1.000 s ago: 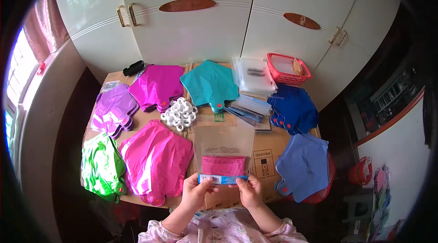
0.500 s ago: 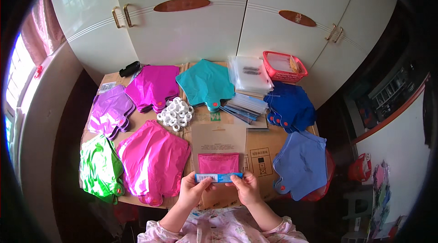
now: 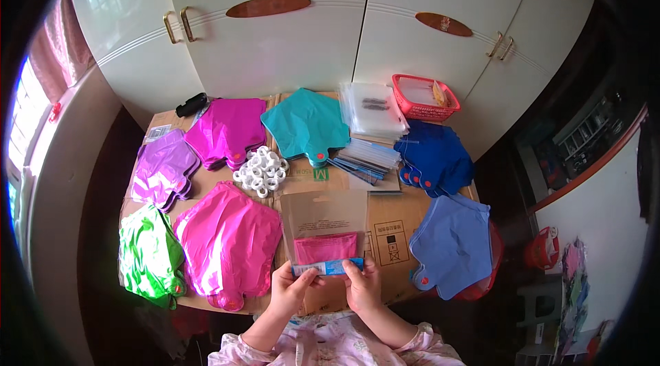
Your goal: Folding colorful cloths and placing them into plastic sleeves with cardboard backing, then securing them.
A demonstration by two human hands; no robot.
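A clear plastic bag [image 3: 326, 208] with small print lies in front of me at the table's near edge. Inside shows a folded pink foil piece [image 3: 326, 249]. Along its lower edge runs a blue and white strip [image 3: 331, 268] with a barcode. My left hand [image 3: 292, 290] pinches the strip's left end, thumb on top. At the other end, my right hand [image 3: 364, 287] grips it, its thumb lying over the blue part. Left of the bag spreads a large pink foil balloon stack [image 3: 230, 242], flat and touching neither hand.
Flat foil balloons lie around: green [image 3: 148, 252], lilac [image 3: 163, 167], magenta [image 3: 225, 129], teal [image 3: 306, 124], dark blue [image 3: 438, 156] and pale blue [image 3: 450, 246]. White rings [image 3: 261, 172] are heaped mid-table. Behind stand clear bags [image 3: 371, 112] and a red basket [image 3: 426, 108].
My right thumb has slid slightly along the strip and its hand is a little more upright. The bag tilts slightly. The whole view has shifted a bit.
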